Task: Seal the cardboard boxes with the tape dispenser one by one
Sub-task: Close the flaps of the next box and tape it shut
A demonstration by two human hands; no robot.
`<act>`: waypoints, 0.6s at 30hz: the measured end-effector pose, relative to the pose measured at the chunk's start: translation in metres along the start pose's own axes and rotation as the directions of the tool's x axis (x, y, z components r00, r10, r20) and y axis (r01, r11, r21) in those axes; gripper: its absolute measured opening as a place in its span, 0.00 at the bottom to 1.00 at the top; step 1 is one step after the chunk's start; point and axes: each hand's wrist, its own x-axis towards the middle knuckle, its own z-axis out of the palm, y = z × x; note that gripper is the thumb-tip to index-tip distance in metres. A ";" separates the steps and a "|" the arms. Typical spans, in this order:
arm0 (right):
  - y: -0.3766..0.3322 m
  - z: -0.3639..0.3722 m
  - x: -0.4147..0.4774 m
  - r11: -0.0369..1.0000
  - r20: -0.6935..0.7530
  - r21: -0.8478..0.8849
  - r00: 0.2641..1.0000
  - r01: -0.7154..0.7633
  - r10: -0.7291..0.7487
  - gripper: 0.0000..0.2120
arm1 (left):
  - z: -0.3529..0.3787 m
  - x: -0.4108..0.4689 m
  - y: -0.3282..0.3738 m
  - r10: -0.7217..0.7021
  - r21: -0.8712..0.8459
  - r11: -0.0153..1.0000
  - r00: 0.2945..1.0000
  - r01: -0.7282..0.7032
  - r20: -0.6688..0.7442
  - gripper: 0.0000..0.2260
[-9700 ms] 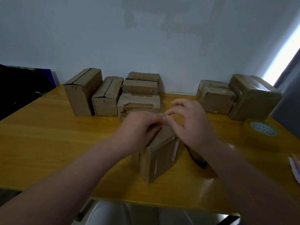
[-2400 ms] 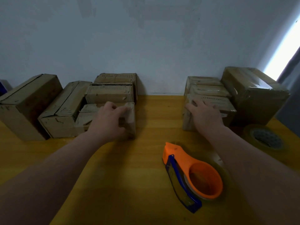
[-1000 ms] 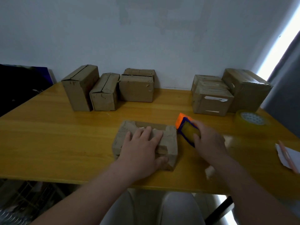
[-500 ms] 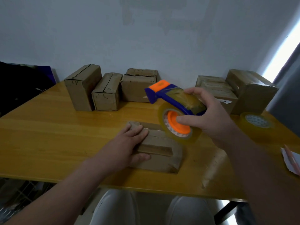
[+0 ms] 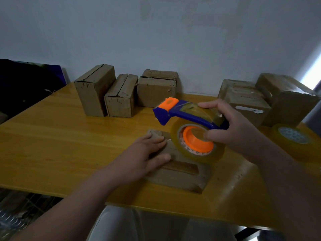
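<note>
Orange-and-blue tape dispenser (image 5: 189,129), clear roll

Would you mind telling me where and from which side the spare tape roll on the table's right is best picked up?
Grip the spare tape roll by its outer rim, fingers on opposite sides, coming from above. It lies flat on the table with its core hole up, leaving the rim exposed, and a large cardboard box stands close behind it, so the far side looks cramped.
</note>
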 end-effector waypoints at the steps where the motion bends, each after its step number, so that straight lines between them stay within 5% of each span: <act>1: -0.001 -0.001 -0.001 0.999 -0.002 -0.036 1.000 0.003 -0.003 0.27 | -0.004 0.001 0.002 0.001 -0.042 0.999 0.999 -0.003 -0.054 0.26; 5: -0.005 -0.004 0.000 0.978 -0.024 -0.204 0.999 0.033 -0.039 0.28 | -0.021 0.008 0.009 -0.278 -0.385 0.910 0.917 0.155 -0.288 0.13; 8: -0.004 -0.001 0.001 0.966 -0.028 -0.255 0.998 0.053 -0.062 0.29 | -0.035 0.020 0.013 -0.550 -0.838 0.485 0.832 0.248 -0.072 0.16; 11: -0.004 0.001 0.002 0.969 -0.017 -0.239 0.997 0.064 -0.070 0.29 | -0.043 0.026 0.019 -0.550 -0.933 0.153 0.813 0.326 0.194 0.17; 14: -0.004 0.000 0.003 0.970 -0.004 -0.233 0.997 0.073 -0.076 0.28 | -0.043 0.031 0.024 -0.538 -0.929 0.106 0.806 0.353 0.245 0.08; 18: -0.008 0.002 0.006 0.969 0.018 -0.232 0.996 0.089 -0.087 0.28 | -0.044 0.034 0.021 -0.580 -0.927 0.172 0.795 0.333 0.178 0.05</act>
